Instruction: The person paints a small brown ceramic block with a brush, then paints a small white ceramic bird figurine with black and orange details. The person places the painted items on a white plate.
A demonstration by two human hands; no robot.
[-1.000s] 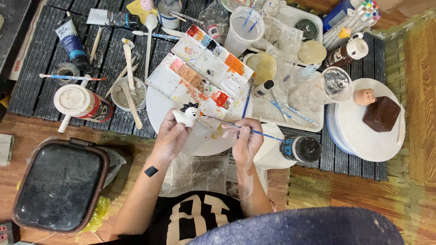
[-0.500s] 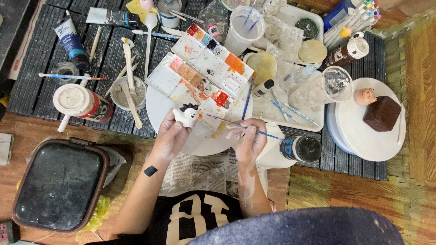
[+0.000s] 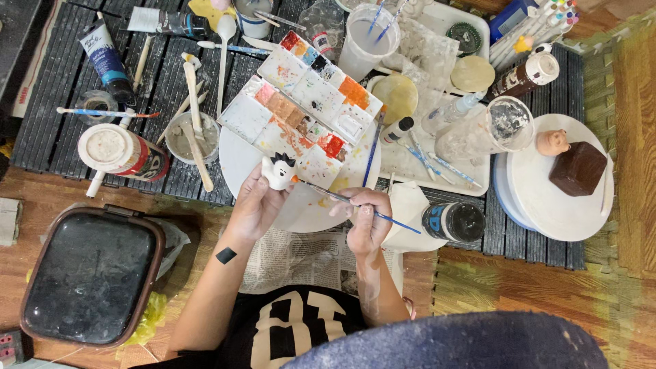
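The left hand (image 3: 254,205) is closed around a small white chicken figurine (image 3: 279,172), held above the round white plate (image 3: 236,160). The right hand (image 3: 367,222) pinches a thin blue-handled paintbrush (image 3: 345,200). The brush's long axis runs up and left from that hand, its tip touching the figurine's right side, just below the paint palette (image 3: 301,102).

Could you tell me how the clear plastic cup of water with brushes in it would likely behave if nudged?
The clear plastic cup looks tall, thin-walled and light, so it would probably tip easily. The brushes leaning out of it likely raise that risk, and the paint palette beside it could get splashed.
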